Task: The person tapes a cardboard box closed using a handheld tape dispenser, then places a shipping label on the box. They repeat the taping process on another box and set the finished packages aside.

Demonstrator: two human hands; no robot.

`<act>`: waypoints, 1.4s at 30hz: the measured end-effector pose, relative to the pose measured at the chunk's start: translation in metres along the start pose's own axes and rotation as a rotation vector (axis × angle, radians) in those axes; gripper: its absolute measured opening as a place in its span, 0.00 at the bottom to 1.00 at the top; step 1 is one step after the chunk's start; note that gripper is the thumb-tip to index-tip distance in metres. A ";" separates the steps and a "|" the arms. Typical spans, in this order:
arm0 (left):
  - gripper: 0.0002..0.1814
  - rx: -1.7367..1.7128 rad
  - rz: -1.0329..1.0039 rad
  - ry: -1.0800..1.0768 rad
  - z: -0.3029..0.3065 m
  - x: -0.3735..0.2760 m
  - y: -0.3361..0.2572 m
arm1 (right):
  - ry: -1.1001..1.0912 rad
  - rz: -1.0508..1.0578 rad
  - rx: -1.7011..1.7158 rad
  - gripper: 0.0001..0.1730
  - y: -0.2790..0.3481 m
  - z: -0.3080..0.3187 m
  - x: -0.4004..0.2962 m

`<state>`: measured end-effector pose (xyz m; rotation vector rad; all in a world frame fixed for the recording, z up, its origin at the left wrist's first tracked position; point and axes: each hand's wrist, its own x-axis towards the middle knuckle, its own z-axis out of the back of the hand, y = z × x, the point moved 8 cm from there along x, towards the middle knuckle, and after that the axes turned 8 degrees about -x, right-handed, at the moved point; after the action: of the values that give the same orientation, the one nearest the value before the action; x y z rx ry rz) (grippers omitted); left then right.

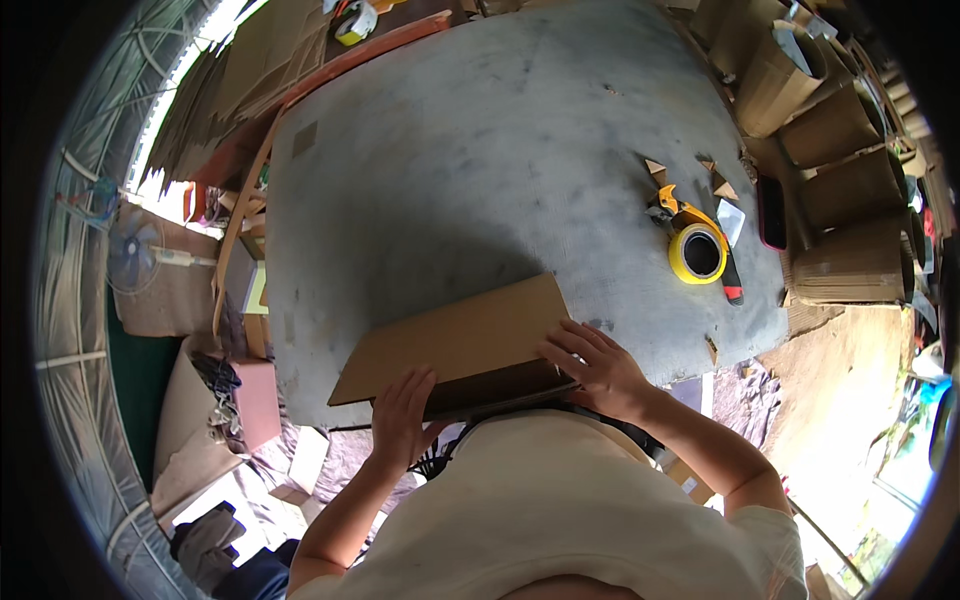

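Note:
A folded piece of brown cardboard (457,330) lies at the near edge of the grey table (465,165), close against my body. Its flat panel slopes away from me, and a darker fold shows along the near side. On its left part rests my left hand (401,412), fingers over the top and thumb towards me. At the right end my right hand (592,367) grips the board, with fingers spread on the panel and the thumb partly hidden below.
Right on the table are a yellow tape roll (697,253), a yellow-handled cutting tool (671,199), a red-and-black handle (732,289), cardboard scraps (724,186) and a phone (771,212). Cardboard tubes (851,262) stand beyond the right edge. Stacked cardboard sheets (255,67) lie far left.

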<state>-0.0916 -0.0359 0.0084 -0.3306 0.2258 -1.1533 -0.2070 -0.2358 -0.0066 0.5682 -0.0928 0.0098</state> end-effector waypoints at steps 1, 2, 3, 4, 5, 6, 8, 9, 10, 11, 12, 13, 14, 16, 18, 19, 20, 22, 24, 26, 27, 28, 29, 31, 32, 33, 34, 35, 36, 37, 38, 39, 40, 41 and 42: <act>0.43 0.012 0.016 -0.010 -0.002 0.001 0.000 | -0.034 -0.017 0.086 0.45 -0.001 0.002 0.000; 0.43 0.023 0.032 -0.019 -0.003 0.002 0.001 | -0.067 -0.035 0.172 0.43 -0.001 0.004 0.001; 0.43 0.034 0.045 -0.029 -0.005 0.006 0.001 | -0.077 -0.044 0.204 0.43 -0.003 0.004 0.001; 0.42 0.014 0.168 0.051 -0.008 0.017 0.006 | -0.090 -0.061 0.232 0.42 -0.008 0.002 0.002; 0.41 -0.008 0.288 0.134 -0.005 0.031 0.008 | -0.104 -0.079 0.260 0.41 -0.012 0.001 0.003; 0.40 -0.022 0.406 0.222 -0.005 0.035 0.012 | -0.126 -0.079 0.210 0.42 -0.012 0.003 0.009; 0.40 -0.065 0.296 0.080 -0.004 0.038 0.015 | -0.102 -0.191 0.324 0.42 -0.020 0.001 0.016; 0.39 -0.087 0.240 0.009 -0.006 0.037 0.018 | -0.092 -0.250 0.381 0.43 -0.024 -0.001 0.017; 0.39 -0.061 0.172 -0.039 -0.008 0.036 0.019 | -0.136 -0.274 0.433 0.41 -0.026 -0.003 0.016; 0.39 -0.037 0.104 -0.088 -0.011 0.034 0.020 | -0.169 -0.240 0.408 0.39 -0.026 -0.003 0.016; 0.38 -0.012 0.033 -0.132 -0.010 0.033 0.017 | -0.204 -0.211 0.384 0.38 -0.026 -0.003 0.014; 0.37 -0.034 0.046 -0.117 -0.011 0.034 0.019 | -0.239 -0.181 0.359 0.36 -0.026 -0.002 0.013; 0.36 -0.056 0.059 -0.102 -0.010 0.034 0.021 | -0.249 -0.168 0.378 0.34 -0.027 -0.003 0.014; 0.34 -0.067 0.074 -0.052 -0.014 0.038 0.019 | -0.273 -0.149 0.419 0.30 -0.029 -0.005 0.014; 0.34 -0.034 0.084 0.007 -0.015 0.043 0.015 | -0.299 -0.180 0.425 0.29 -0.031 -0.007 0.011; 0.34 -0.046 0.080 0.082 -0.019 0.050 0.013 | -0.314 -0.192 0.431 0.28 -0.031 -0.008 0.010; 0.34 -0.058 0.077 0.156 -0.023 0.062 0.010 | -0.281 -0.223 0.472 0.28 -0.034 -0.012 0.010; 0.34 -0.074 0.046 0.229 -0.026 0.074 0.003 | -0.223 -0.289 0.551 0.29 -0.041 -0.018 0.007; 0.33 -0.087 -0.014 0.232 -0.024 0.079 -0.004 | -0.318 -0.298 0.715 0.34 -0.049 -0.011 -0.003; 0.34 -0.081 -0.061 0.177 -0.020 0.077 -0.004 | -0.420 -0.314 0.945 0.36 -0.066 -0.005 -0.017; 0.34 -0.086 -0.085 0.158 -0.023 0.074 -0.003 | -0.494 -0.409 1.058 0.36 -0.087 -0.014 -0.029; 0.35 -0.111 -0.019 0.210 -0.031 0.070 0.005 | -0.568 -0.507 1.175 0.35 -0.112 -0.034 -0.042; 0.36 -0.118 0.016 0.251 -0.033 0.069 0.009 | -0.639 -0.604 1.300 0.35 -0.132 -0.057 -0.053; 0.37 -0.124 0.092 0.325 -0.036 0.069 0.011 | -0.574 -0.615 1.250 0.36 -0.143 -0.088 -0.040; 0.37 -0.149 0.057 0.301 -0.034 0.074 0.004 | -0.559 -0.597 1.258 0.35 -0.139 -0.098 -0.028; 0.36 -0.170 0.026 0.278 -0.031 0.077 -0.002 | -0.544 -0.576 1.270 0.34 -0.133 -0.108 -0.014; 0.36 -0.191 -0.004 0.256 -0.027 0.080 -0.005 | -0.507 -0.503 1.173 0.34 -0.121 -0.112 0.000; 0.38 -0.181 -0.012 0.272 -0.029 0.082 -0.005 | -0.470 -0.431 1.075 0.33 -0.112 -0.115 0.012; 0.39 -0.173 -0.011 0.281 -0.030 0.079 -0.004 | -0.527 -0.456 1.377 0.33 -0.117 -0.126 0.017; 0.40 -0.166 -0.011 0.291 -0.031 0.078 -0.003 | -0.520 -0.467 1.323 0.33 -0.119 -0.130 0.017; 0.40 -0.171 0.009 0.319 -0.033 0.077 -0.001 | -0.513 -0.478 1.269 0.33 -0.121 -0.133 0.016; 0.41 -0.182 0.032 0.341 -0.035 0.076 0.002 | -0.499 -0.487 1.209 0.33 -0.121 -0.132 0.016; 0.42 -0.192 0.055 0.363 -0.037 0.075 0.005 | -0.489 -0.499 1.193 0.33 -0.121 -0.134 0.016; 0.42 -0.214 0.078 0.380 -0.038 0.074 0.007 | -0.479 -0.512 1.177 0.33 -0.120 -0.136 0.016; 0.43 -0.240 0.097 0.395 -0.041 0.073 0.009 | -0.469 -0.526 1.156 0.33 -0.120 -0.136 0.015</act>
<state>-0.0689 -0.1053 -0.0332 -0.2961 0.7235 -1.0891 -0.1760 -0.2642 -0.1838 1.7316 -0.4029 -0.6193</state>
